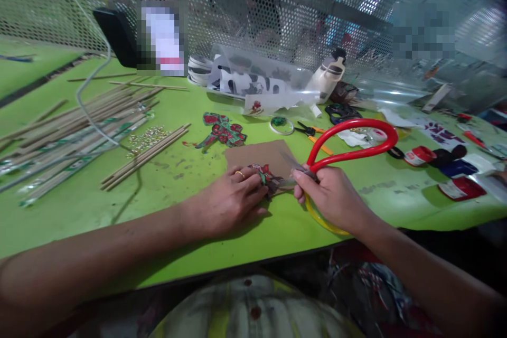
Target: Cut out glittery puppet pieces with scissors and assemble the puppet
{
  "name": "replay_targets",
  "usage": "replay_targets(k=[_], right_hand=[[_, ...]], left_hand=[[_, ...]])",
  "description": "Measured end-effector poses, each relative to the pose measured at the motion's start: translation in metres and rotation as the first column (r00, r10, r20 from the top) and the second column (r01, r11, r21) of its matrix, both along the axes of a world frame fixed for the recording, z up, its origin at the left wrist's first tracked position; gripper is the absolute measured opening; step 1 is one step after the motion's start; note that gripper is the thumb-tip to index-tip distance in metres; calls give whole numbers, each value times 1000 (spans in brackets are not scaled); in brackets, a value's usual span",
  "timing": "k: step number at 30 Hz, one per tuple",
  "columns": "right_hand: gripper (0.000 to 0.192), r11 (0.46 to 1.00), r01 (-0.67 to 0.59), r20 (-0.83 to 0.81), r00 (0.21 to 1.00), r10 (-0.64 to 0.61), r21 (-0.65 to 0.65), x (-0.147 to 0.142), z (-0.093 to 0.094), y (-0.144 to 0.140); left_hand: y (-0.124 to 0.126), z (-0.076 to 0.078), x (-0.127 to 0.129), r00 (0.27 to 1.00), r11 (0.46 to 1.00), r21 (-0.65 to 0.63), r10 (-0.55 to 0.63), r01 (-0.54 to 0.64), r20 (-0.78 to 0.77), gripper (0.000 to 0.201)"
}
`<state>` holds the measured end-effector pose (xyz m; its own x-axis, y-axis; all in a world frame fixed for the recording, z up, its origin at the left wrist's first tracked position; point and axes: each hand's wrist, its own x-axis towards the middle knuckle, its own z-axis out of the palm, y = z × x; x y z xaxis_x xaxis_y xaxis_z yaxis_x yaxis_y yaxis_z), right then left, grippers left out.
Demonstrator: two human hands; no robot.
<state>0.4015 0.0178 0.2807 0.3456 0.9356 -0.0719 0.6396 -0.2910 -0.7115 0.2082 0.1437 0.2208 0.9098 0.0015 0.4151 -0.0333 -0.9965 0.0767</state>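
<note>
Two hands on one small cutout (268, 175), lying on the cardboard (261, 156) at the green table (166, 195) front edge. Left hand (227, 200) pins it flat w/ fingertips pressed down. Right hand (335, 198) closed round scissors (350, 140) handles, blades at the cutout edge. Looks thin, light, floppy, prob tears easily; best held flat close to the cut line. Sticks (142, 156) lie well apart to the left.

The single camera sat on the person's head and looked forward and down, close over the green worktop (166, 211). Both forearms entered from the bottom edge; a perforated metal screen (277, 5) closed the view beyond the grips.
</note>
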Motion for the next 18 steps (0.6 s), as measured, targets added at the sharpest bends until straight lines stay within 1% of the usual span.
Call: replay_targets(k=[5, 11, 14, 18], right_hand=[[43, 998, 37, 12, 999, -37, -41, -5, 5, 3], [42, 996, 64, -37, 997, -67, -63, -11, 11, 9], [41, 997, 51, -7, 999, -52, -66, -13, 13, 12], [41, 998, -2, 59, 998, 5, -61, -14, 14, 19]], left_hand=[[0, 0, 0, 1000, 1000, -5, -16, 16, -3, 31], [-4, 1, 0, 1000, 1000, 15, 3, -4, 16, 26], [-4, 1, 1, 999, 1000, 25, 2, -3, 38, 23], [-4, 0, 1, 999, 998, 61, -30, 27, 45, 25]])
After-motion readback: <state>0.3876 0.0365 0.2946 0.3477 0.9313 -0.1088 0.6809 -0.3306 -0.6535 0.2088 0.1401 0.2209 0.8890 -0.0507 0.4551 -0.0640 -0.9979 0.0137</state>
